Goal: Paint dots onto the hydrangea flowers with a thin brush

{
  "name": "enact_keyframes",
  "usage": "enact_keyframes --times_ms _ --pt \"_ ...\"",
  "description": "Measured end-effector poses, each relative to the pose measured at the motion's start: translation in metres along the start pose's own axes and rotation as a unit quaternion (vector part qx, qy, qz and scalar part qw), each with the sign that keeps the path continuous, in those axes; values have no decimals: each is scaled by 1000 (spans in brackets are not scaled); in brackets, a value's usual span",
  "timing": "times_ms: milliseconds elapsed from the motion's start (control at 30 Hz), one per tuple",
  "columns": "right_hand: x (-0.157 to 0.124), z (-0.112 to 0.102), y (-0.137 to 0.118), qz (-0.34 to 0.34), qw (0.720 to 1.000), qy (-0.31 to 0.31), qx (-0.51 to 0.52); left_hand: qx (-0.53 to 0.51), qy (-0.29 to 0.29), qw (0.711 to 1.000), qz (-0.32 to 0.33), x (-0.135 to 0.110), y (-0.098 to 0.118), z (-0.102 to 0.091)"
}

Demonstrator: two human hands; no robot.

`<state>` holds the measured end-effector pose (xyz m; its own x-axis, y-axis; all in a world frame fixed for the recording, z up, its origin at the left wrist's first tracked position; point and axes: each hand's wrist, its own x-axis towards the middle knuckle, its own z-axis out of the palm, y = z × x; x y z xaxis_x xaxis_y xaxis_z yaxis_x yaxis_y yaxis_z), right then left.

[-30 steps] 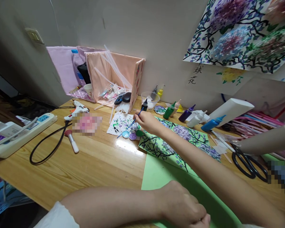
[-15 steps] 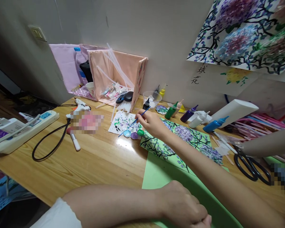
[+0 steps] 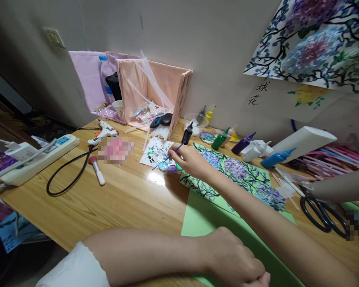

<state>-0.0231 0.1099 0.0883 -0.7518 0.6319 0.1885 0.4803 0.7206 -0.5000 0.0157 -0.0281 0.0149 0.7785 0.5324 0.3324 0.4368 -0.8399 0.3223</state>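
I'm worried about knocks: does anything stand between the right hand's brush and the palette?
Nothing visible: the right hand holds the blue brush at the palette; the black bottle stands beyond the hand.

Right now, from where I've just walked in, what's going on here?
A person's right hand holds a thin blue paintbrush at a small paint palette; whether it touches paint isn't clear. The left hand is curled by a plain green sheet. Beneath and beyond the right arm lies a painting of flowers and dark branches, with squeeze bottles behind it.
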Motion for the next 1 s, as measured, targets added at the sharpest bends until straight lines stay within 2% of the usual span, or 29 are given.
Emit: enact_keyframes --times_ms 100,433,567,700,833,1000 --pt "-1 0 0 -8 1000 -16 -7 1 -1 1000 1 0 0 0" --pt "-7 -1 2 -2 1000 -2 -2 1 9 1000 2 -2 0 2" --pt "-7 -2 1 2 1000 -17 -4 6 16 1000 1 -3 -1 3" --pt "-17 -9 0 7 999 20 32 6 13 1000 4 -3 -1 2" --pt "-49 -24 1 14 995 78 63 4 22 1000 16 -4 -3 3" --pt "-124 -47 22 92 974 203 48 5 48 998 28 -9 -6 5"
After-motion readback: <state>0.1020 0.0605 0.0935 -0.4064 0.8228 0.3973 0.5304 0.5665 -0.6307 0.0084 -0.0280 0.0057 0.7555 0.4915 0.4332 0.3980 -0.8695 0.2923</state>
